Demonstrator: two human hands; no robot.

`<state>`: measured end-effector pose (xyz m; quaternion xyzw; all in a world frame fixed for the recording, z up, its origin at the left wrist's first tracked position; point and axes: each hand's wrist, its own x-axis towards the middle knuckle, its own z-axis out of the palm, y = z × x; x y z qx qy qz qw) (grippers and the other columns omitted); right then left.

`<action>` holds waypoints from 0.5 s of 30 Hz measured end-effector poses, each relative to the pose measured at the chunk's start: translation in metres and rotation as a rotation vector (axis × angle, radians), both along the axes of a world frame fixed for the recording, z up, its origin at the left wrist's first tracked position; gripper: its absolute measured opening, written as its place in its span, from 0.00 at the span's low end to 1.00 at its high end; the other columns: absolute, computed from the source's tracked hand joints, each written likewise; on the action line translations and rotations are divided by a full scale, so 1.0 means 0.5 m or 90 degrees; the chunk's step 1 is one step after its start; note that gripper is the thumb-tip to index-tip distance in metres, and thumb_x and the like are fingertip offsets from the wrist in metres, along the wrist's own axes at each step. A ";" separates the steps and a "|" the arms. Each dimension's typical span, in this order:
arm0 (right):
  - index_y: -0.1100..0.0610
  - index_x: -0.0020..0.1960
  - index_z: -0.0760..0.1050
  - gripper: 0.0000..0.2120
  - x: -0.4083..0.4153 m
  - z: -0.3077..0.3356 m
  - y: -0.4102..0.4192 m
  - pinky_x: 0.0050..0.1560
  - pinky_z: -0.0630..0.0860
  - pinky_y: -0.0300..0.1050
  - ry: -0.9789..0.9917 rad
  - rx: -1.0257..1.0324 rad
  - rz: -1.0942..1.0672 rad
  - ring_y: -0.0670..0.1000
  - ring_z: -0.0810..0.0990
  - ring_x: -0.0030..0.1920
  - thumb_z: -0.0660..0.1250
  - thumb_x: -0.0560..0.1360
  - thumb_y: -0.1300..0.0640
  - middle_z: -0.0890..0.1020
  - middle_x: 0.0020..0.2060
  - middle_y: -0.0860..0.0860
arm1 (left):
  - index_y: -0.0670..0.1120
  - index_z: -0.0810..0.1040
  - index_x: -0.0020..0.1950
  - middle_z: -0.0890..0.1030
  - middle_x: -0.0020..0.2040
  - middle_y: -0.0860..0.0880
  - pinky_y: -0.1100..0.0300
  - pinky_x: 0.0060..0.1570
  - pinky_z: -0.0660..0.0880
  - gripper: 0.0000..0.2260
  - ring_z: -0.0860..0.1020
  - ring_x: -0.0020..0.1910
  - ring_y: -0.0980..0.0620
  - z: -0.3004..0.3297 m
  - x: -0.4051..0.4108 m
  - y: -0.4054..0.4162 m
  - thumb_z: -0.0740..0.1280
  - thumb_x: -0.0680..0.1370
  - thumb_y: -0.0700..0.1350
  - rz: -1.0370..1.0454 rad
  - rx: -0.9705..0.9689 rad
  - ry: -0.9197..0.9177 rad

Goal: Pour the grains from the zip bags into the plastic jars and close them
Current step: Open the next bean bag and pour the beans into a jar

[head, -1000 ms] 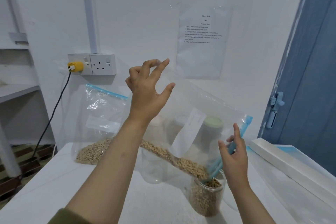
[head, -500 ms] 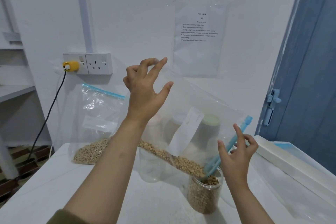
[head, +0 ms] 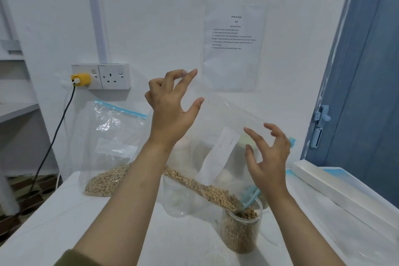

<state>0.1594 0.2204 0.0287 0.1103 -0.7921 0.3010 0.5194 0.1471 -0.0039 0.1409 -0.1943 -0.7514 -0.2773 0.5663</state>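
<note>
Zip bag [head: 224, 127]: clear, blue zip strip, white label; held up tilted above the table [head: 64, 218], mouth down in the jar [head: 240, 231]. Grains [head: 207, 190] lie along its lower edge and run into the jar.

Jar: clear plastic, lidless, nearly full of grains, standing near the front of the table.

Left hand [head: 170, 114]: raised, pinching the bag's upper corner between fingertips; thumb spread away.

Right hand [head: 267, 155]: beside the bag's zip end, fingers curled and spread. I cannot tell whether they touch the plastic.

Empty jar [head: 179, 198]: clear, behind the bag, left of the filling jar.

Second bag [head: 114, 147]: leaning by the wall, zip up, grains settled at the bottom.

Green-lidded jar [head: 244, 142]: at the back, seen through the bag.

Wall: double socket [head: 101, 76] with yellow plug [head: 80, 79], printed sheet [head: 234, 45].
</note>
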 end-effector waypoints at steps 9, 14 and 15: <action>0.39 0.65 0.76 0.20 -0.017 0.060 0.006 0.55 0.56 0.48 -0.035 0.113 0.015 0.52 0.70 0.58 0.60 0.75 0.48 0.75 0.60 0.46 | 0.52 0.75 0.70 0.74 0.63 0.52 0.59 0.54 0.57 0.24 0.64 0.58 0.50 -0.005 -0.003 -0.003 0.72 0.74 0.52 0.006 -0.004 -0.001; 0.44 0.71 0.72 0.23 -0.017 0.053 0.000 0.54 0.57 0.49 -0.011 0.149 -0.024 0.52 0.68 0.55 0.61 0.76 0.48 0.76 0.55 0.48 | 0.53 0.74 0.70 0.74 0.63 0.52 0.58 0.53 0.57 0.25 0.65 0.58 0.50 -0.006 -0.004 -0.006 0.71 0.74 0.53 0.006 -0.007 -0.003; 0.45 0.71 0.72 0.23 -0.016 0.051 0.000 0.54 0.57 0.49 -0.007 0.151 -0.030 0.52 0.68 0.55 0.61 0.76 0.47 0.76 0.55 0.48 | 0.52 0.74 0.70 0.74 0.63 0.52 0.58 0.54 0.57 0.25 0.65 0.58 0.50 -0.006 -0.003 -0.007 0.71 0.74 0.53 0.004 -0.009 -0.004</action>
